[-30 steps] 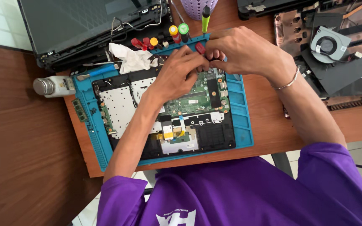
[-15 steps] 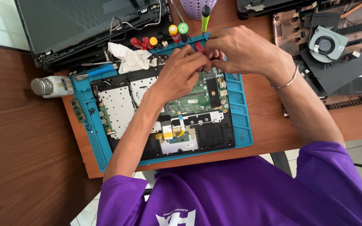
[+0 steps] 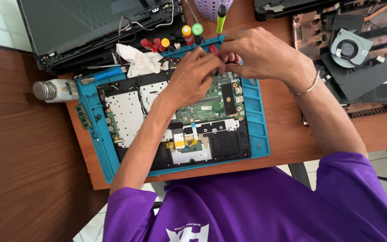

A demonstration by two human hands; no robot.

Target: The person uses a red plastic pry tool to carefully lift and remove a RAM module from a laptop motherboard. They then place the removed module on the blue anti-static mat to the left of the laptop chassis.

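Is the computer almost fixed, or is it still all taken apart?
Still apart. Done: the laptop base lies open on the blue mat, green circuit board bare. In hand: the left hand and right hand meet at its far edge, a red-handled tool between them. Left: no cover is back on.

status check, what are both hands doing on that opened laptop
Left hand and right hand meet at the far edge of the opened laptop, pinching something small with a red handle. Green board exposed. Crumpled tissue lies beside, apart.

Two hands [image 3: 193,76], five screwdrivers [image 3: 221,15], one bottle [image 3: 55,90], one fan [image 3: 349,48].
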